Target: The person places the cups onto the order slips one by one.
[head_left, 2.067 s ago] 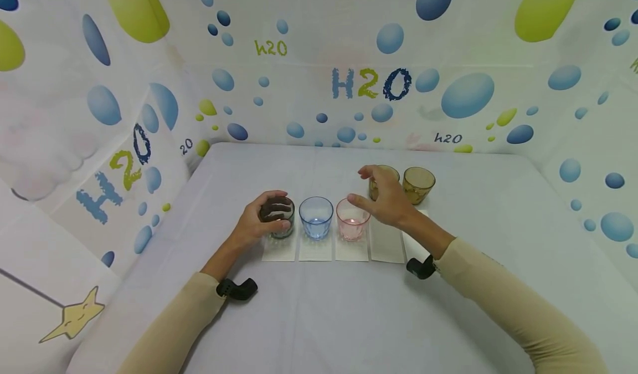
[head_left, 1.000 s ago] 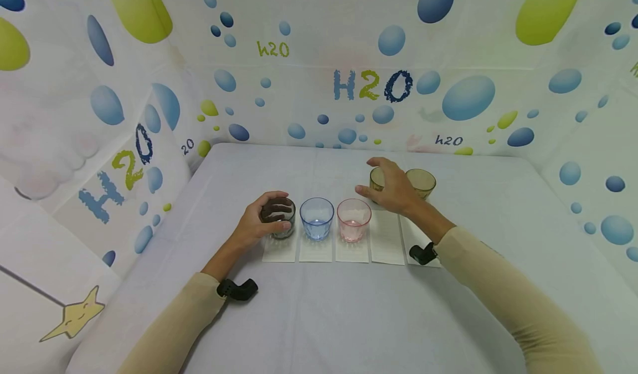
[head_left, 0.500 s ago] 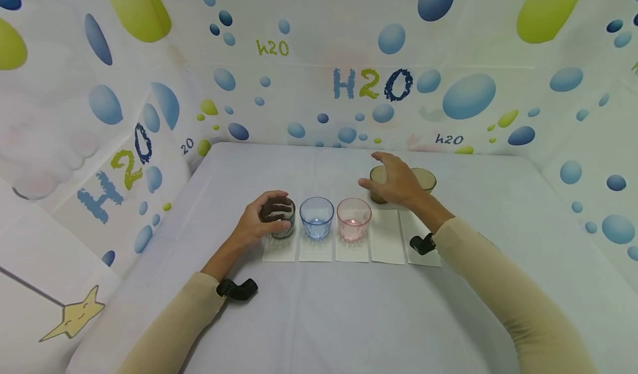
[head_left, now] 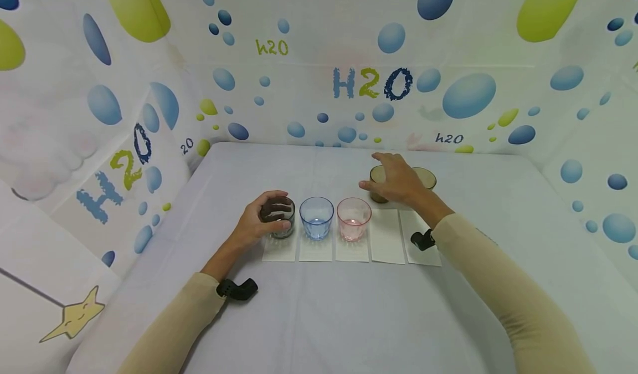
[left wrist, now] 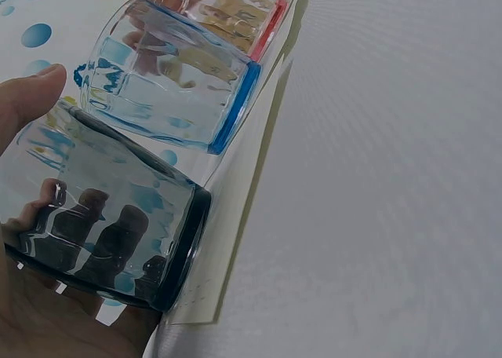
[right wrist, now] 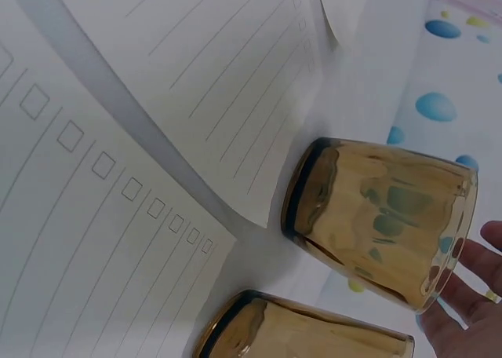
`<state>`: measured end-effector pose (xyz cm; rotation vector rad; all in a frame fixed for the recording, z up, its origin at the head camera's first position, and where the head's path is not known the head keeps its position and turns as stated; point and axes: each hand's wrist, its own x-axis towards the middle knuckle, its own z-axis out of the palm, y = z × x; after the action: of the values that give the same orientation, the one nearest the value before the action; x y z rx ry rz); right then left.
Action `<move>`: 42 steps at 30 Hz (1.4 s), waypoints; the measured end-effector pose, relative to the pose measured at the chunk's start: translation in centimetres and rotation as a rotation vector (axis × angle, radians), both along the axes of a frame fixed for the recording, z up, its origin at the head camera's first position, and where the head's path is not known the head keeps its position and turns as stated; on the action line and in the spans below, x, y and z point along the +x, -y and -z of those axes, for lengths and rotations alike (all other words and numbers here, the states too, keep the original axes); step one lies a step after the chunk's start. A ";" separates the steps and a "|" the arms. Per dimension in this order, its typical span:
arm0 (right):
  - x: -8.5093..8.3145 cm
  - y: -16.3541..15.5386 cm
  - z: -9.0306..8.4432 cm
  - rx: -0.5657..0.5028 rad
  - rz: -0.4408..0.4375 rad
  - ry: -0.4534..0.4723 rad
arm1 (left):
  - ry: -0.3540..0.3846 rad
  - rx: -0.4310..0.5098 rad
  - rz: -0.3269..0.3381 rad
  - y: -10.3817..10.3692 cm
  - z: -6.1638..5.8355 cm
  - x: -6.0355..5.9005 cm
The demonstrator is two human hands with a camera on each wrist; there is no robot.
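Bubble-print walls surround a pale tabletop (head_left: 319,318) with five paper slips in a row. Left hand (head_left: 256,224) grasps the dark glass (head_left: 284,216) on the leftmost slip; right hand (head_left: 396,181) spreads released over the nearer amber glass (right wrist: 376,232) at the far right. A hasty grab could knock the other amber glass (head_left: 425,178) just beside it

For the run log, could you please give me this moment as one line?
left hand grips dark glass | right hand over amber glass, fingers spread, no grip | blue glass, pink glass on paper
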<state>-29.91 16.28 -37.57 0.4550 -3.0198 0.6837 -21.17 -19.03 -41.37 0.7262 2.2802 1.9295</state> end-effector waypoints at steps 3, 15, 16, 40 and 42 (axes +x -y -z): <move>-0.2 -0.1 -0.1 0.018 -0.008 -0.007 | -0.011 -0.008 -0.010 0.3 1.0 -0.6; -0.8 -0.3 0.0 0.093 -0.035 0.019 | 0.003 -0.014 -0.006 0.4 1.0 -0.7; -0.8 -0.3 0.0 0.095 -0.037 0.022 | 0.006 -0.009 -0.002 0.4 0.7 -0.5; -1.7 -1.0 0.6 0.178 -0.109 0.061 | 0.008 -0.013 -0.006 0.2 0.3 -0.2; -1.8 -1.0 0.6 0.189 -0.108 0.060 | 0.005 -0.018 -0.011 0.3 0.9 -0.5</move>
<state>-31.74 17.33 -38.22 0.6169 -3.1507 0.4236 -21.72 -19.36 -42.26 0.7076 2.2995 1.9109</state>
